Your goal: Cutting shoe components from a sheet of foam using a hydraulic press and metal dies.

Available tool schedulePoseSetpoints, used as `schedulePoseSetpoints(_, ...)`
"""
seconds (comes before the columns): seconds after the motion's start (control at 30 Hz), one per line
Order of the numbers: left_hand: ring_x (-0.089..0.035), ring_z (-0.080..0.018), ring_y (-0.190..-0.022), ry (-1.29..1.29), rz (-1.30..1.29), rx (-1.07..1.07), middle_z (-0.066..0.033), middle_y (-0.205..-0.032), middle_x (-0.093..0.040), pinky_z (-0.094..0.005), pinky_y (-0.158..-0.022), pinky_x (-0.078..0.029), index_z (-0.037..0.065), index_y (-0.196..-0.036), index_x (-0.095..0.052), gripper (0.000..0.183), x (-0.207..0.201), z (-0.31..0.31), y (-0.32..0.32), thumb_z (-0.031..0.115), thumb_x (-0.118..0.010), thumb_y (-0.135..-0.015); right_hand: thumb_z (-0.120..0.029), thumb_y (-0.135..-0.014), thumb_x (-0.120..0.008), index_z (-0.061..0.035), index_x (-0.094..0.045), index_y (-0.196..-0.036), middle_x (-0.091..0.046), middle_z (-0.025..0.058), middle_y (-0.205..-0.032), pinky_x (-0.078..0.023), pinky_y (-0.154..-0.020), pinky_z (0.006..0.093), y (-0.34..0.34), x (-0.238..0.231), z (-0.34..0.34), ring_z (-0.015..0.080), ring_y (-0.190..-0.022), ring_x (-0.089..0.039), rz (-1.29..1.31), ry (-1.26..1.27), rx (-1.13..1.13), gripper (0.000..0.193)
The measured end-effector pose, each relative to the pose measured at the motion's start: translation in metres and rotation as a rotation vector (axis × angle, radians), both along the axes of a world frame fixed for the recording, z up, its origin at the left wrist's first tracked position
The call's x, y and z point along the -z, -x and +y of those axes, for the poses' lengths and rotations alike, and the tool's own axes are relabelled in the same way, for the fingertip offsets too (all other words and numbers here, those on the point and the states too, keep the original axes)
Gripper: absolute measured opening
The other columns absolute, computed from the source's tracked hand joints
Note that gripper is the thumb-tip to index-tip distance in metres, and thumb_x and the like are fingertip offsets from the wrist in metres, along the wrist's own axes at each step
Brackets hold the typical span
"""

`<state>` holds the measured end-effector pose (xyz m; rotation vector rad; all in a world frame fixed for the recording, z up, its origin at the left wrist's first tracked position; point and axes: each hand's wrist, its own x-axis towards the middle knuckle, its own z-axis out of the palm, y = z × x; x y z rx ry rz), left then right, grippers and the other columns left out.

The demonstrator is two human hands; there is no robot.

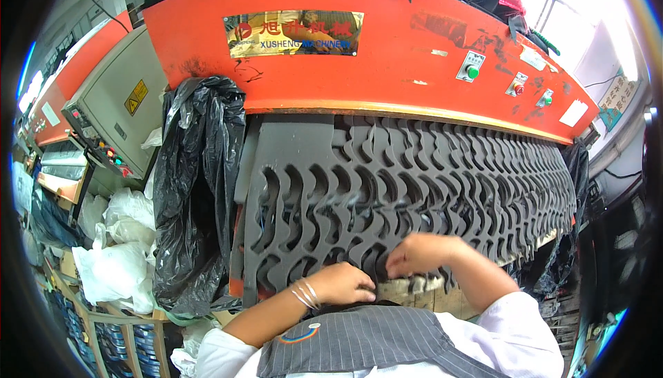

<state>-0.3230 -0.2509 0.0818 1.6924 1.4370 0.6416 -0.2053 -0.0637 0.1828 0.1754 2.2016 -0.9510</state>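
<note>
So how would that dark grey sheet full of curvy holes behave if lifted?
The grey sheet would probably sag, with so much of it cut away. It may feel light for the same reason, and could tear where narrow.

The bed (445,302) shows tan along its near edge, beneath a grey sheet (400,207) that covers most of it. Wavy holes run in rows across the sheet; its far-left corner is uncut.

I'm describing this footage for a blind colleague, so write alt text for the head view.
A person's left hand and right hand, fingers bent, are at the near edge of a dark grey sheet full of curved holes, below an orange machine panel. Black plastic hangs at left.
</note>
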Motion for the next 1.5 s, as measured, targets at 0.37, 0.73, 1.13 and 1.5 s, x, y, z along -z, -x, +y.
schedulePoseSetpoints(0.37,-0.059,-0.0301,-0.091,-0.552,0.328,-0.757,-0.0105,-0.090,-0.065,-0.0376,-0.082,-0.046,0.005,-0.087,-0.068,0.013,0.000,0.078,0.112,0.015,-0.062,-0.081,-0.025,-0.076,-0.068,-0.0135,-0.069,-0.101,-0.066,0.0116,-0.098,-0.052,-0.077,0.0401,0.155,0.074,0.054,0.0290,-0.093,-0.064,0.697,-0.677,0.121,0.028)
schedulePoseSetpoints(0.73,-0.054,-0.0255,-0.091,-0.277,0.537,-0.482,-0.0043,-0.092,-0.064,-0.0350,-0.082,-0.047,0.010,-0.083,-0.069,0.012,0.007,0.093,0.116,0.020,-0.067,-0.077,-0.026,-0.071,-0.073,-0.0160,-0.070,-0.099,-0.069,0.0072,-0.086,-0.051,-0.068,0.0353,0.197,0.051,0.046,0.0212,-0.079,-0.067,0.063,-0.716,-0.055,0.030)
schedulePoseSetpoints(1.13,-0.051,-0.0254,-0.083,-0.650,0.735,-0.398,-0.0057,-0.082,-0.057,-0.0360,-0.071,-0.040,0.007,-0.076,-0.061,0.005,0.017,0.091,0.108,0.012,-0.062,-0.076,-0.034,-0.068,-0.076,-0.0048,-0.068,-0.101,-0.069,0.0077,-0.092,-0.052,-0.065,0.0348,0.200,0.030,0.056,0.0195,-0.071,-0.065,-0.001,-0.516,0.130,0.045)
schedulePoseSetpoints(1.5,-0.050,-0.0350,-0.099,-0.845,0.259,-0.840,-0.0165,-0.091,-0.055,-0.0424,-0.088,-0.041,0.002,-0.093,-0.055,0.034,0.004,0.111,0.104,0.030,-0.067,-0.080,-0.018,-0.073,-0.063,-0.0031,-0.069,-0.086,-0.068,0.0135,-0.086,-0.051,-0.068,0.0335,0.205,0.087,0.099,0.0225,-0.073,-0.065,0.243,-0.411,0.049,0.021)
